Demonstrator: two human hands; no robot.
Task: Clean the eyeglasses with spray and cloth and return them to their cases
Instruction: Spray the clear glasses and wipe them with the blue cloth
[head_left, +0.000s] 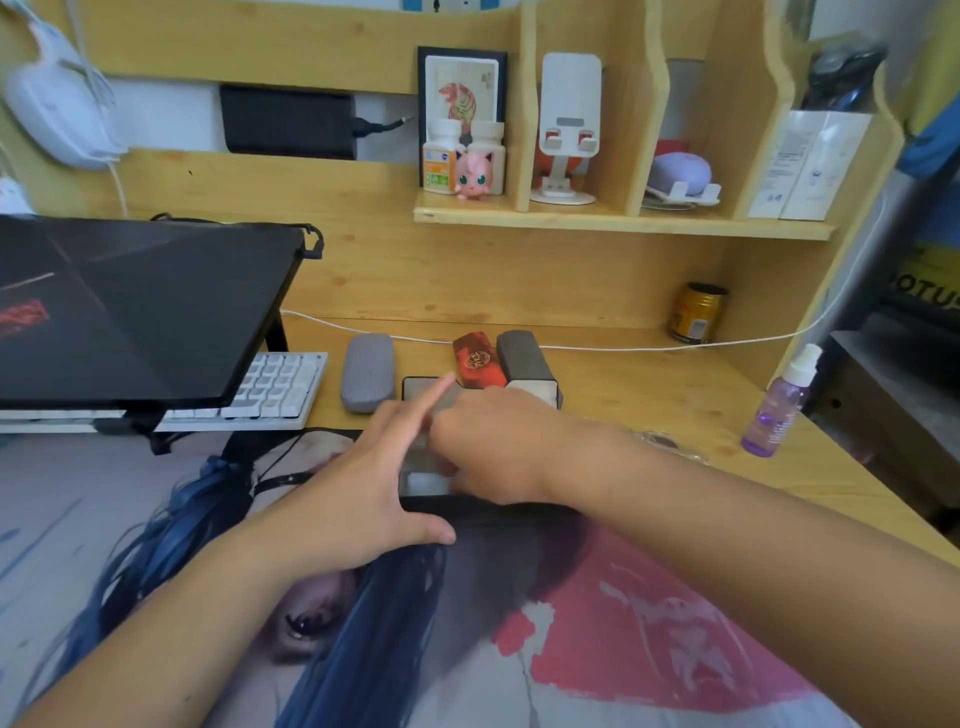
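Note:
An open black glasses case (415, 388) lies at the far edge of the printed desk mat, its lid tipped back. My left hand (363, 488) rests against the case's left side with the index finger straight and the thumb along the front rim. My right hand (493, 447) reaches down into the case with curled fingers; their tips are hidden, next to something white (427, 483) inside. Behind stand a grey fabric case (367, 371), a red case (478, 366) and a dark grey case (523, 359), all closed. A pair of clear glasses (670, 442) lies right of my wrist. The purple spray bottle (779, 410) stands at the right.
A raised black laptop (140, 306) and a white keyboard (275, 387) fill the left. A yellow can (695, 312) stands at the back right, and a white cable (623, 347) runs along the back of the wooden desk (649, 395). Shelves with small items hang above.

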